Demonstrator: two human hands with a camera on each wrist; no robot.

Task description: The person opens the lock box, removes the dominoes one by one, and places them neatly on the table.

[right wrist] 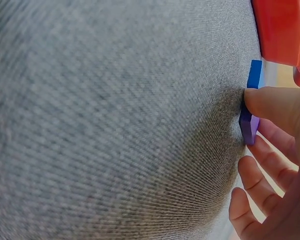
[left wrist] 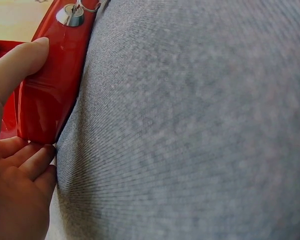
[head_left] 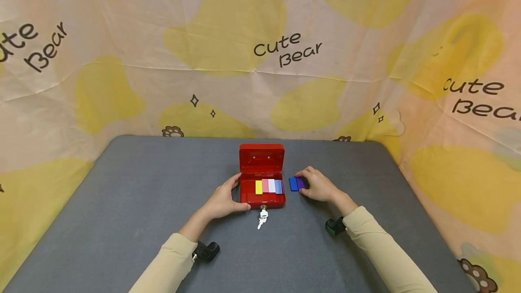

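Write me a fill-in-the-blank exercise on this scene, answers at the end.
1. The ____ hand grips the red box.
2. A set of ____ hangs at the lock on the box's front.
3. In the head view, the row of blocks inside the box has a ____ block at its left end.
4. The right hand holds a ____ block beside the blue block.

Missing words: left; keys; yellow; purple.

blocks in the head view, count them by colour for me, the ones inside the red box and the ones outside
Yellow block: 1
Pink block: 1
White block: 1
Light blue block: 1
Dark blue block: 1
Purple block: 1
Total: 6
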